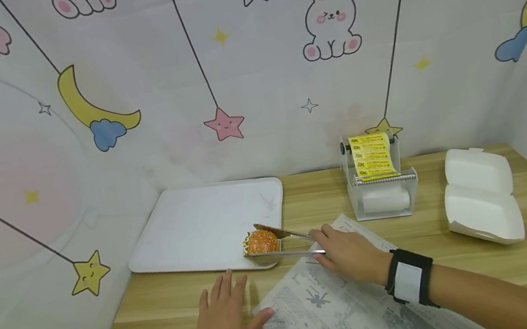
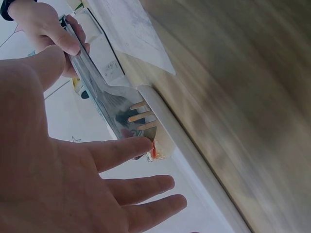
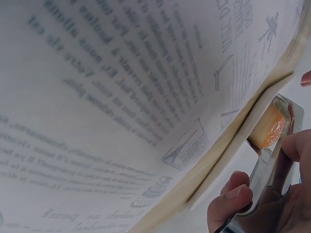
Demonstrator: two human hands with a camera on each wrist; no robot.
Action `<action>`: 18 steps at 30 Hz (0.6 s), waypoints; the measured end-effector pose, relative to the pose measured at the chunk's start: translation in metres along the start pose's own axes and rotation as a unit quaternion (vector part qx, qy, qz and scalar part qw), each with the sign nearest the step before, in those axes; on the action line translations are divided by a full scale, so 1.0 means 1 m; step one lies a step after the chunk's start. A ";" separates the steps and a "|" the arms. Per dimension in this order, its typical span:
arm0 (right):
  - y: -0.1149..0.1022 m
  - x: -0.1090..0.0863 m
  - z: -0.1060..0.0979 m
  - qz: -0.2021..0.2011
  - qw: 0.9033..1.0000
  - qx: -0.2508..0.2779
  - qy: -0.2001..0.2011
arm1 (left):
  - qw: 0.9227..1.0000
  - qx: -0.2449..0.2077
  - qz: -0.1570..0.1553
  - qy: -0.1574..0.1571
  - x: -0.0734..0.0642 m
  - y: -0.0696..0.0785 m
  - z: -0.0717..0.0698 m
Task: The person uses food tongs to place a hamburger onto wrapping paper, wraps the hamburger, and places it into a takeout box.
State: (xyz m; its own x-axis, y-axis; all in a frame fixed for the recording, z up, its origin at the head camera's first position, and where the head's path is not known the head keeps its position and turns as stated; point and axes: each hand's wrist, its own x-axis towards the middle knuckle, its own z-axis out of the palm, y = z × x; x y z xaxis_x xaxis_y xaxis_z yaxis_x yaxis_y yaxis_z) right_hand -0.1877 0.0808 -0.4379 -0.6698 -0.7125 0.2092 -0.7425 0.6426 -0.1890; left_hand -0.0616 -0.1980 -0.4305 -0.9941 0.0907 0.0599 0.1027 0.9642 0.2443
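Observation:
A small burger [image 1: 260,242] with a seeded bun sits at the near right corner of the white tray [image 1: 201,221]. Metal tongs [image 1: 299,252] reach in from the right, one arm on each side of the burger. My right hand [image 1: 350,252] grips the tongs, fingers and thumb around the handles, above the printed paper [image 1: 330,304]. In the left wrist view, the slotted end of the tongs [image 2: 121,102] covers most of the burger. My left hand [image 1: 224,323] is spread beside the paper's left corner and near the tray's front edge, holding nothing.
Behind the paper stands a clear dispenser [image 1: 380,194] with a roll of yellow labels [image 1: 371,154]. An open white foam box [image 1: 482,198] lies at the right of the wooden table [image 1: 164,319]. A printed cloth [image 1: 272,75] hangs behind.

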 end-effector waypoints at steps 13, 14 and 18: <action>0.003 -0.010 -0.010 0.006 1.000 -0.007 -0.003 | 1.000 -0.002 0.001 -0.015 0.005 0.005 0.002; 0.003 -0.012 -0.014 0.010 1.000 -0.006 -0.004 | 1.000 -0.002 -0.001 -0.019 0.005 0.005 0.002; 0.006 -0.019 -0.035 0.029 0.999 0.002 -0.014 | 1.000 0.008 -0.002 -0.021 0.008 0.003 0.001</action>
State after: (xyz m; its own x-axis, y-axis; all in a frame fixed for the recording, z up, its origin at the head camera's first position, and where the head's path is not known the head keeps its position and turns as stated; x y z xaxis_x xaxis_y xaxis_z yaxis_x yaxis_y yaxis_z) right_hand -0.1789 0.1082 -0.4095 -0.7115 -0.6817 0.1705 -0.7024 0.6819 -0.2044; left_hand -0.0692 -0.1947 -0.4300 -0.9950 0.0976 0.0192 0.0994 0.9685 0.2283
